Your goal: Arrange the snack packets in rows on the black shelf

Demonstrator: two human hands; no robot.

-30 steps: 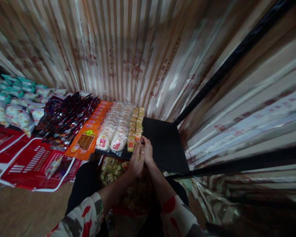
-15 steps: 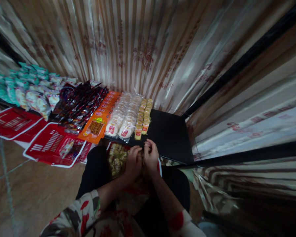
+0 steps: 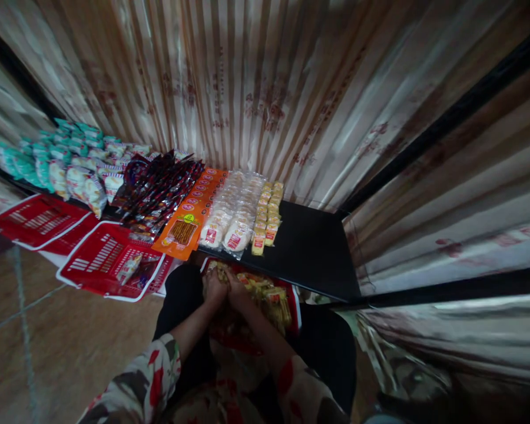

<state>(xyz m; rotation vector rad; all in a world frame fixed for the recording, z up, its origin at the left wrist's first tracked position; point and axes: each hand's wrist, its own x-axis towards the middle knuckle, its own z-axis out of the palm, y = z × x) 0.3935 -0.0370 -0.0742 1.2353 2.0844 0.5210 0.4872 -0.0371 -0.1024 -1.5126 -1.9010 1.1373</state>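
A red basket (image 3: pixel 296 312) with a white rim rests between my knees, filled with small yellow-wrapped snack packets (image 3: pixel 277 303). My left hand (image 3: pixel 215 290) and my right hand (image 3: pixel 238 291) are side by side at its left end. Both have curled fingers, closed around some of the yellow packets (image 3: pixel 219 271); their fingertips are partly hidden. Just beyond, two rows of the same yellow packets (image 3: pixel 265 221) stand on a black shelf (image 3: pixel 315 244). Left of those rows are clear-wrapped round white crackers (image 3: pixel 237 234).
Further left along the shelf lie orange snack bags (image 3: pixel 183 231), a pile of dark shiny packets (image 3: pixel 159 188), white packets (image 3: pixel 86 182) and turquoise packets (image 3: pixel 62 150). Red baskets (image 3: pixel 101 259) stand on the floor at left. A pleated curtain (image 3: pixel 256 88) and black frame bars (image 3: pixel 446 123) rise behind.
Both hands have shifted from the basket's middle and right to its left end and come together. Yellow packets on the basket's right side now show. The view has swung slightly left.
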